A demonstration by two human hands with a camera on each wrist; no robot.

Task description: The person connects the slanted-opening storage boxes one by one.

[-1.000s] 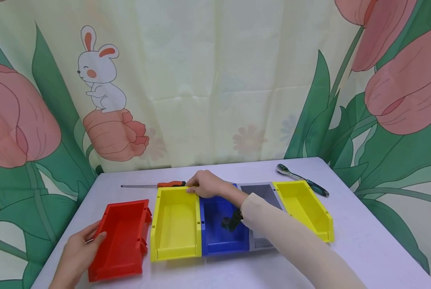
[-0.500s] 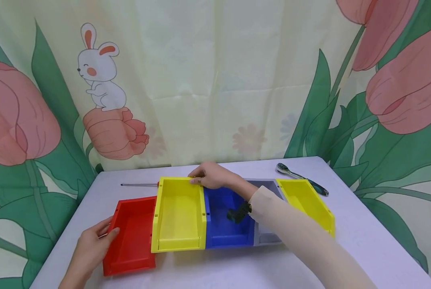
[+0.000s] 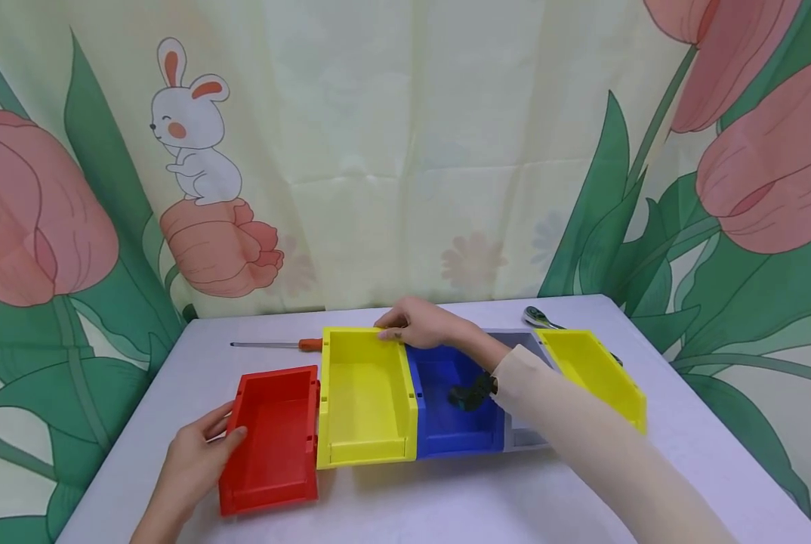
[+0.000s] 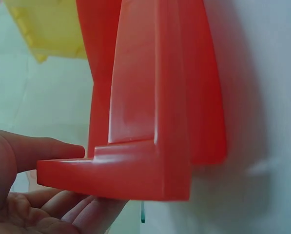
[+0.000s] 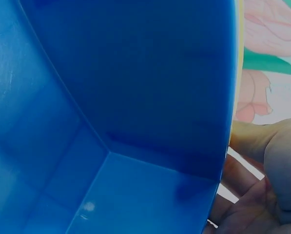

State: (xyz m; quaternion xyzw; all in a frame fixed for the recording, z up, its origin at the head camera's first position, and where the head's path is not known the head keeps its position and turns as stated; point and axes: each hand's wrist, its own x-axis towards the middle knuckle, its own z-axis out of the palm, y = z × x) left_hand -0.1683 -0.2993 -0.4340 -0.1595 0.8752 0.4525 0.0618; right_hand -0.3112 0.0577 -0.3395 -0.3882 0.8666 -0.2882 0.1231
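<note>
My left hand (image 3: pixel 191 461) grips the left wall of a red plastic bin (image 3: pixel 272 438), thumb inside and fingers outside. In the left wrist view the wall of the red bin (image 4: pixel 135 165) sits between thumb and fingers. Right beside it, a row of bins runs side by side: yellow (image 3: pixel 365 408), blue (image 3: pixel 436 378), grey (image 3: pixel 510 340) and another yellow bin (image 3: pixel 589 370). My right hand (image 3: pixel 422 325) pinches the back rim of the left yellow bin near the blue one. Its forearm hides part of the grey bin. Side tabs of the red bin meet the yellow wall.
Behind the bins lies a screwdriver (image 3: pixel 269 344) with an orange handle. A ratchet wrench (image 3: pixel 538 317) lies at the back right, partly hidden by the right yellow bin. The white table (image 3: pixel 392 506) ends at a printed curtain (image 3: pixel 351 227). Shadow falls below the row.
My left hand has carried the red bin rightward, closing the gap to the yellow bin. My right hand has raised the row and shifted it slightly right; it now covers part of both tools.
</note>
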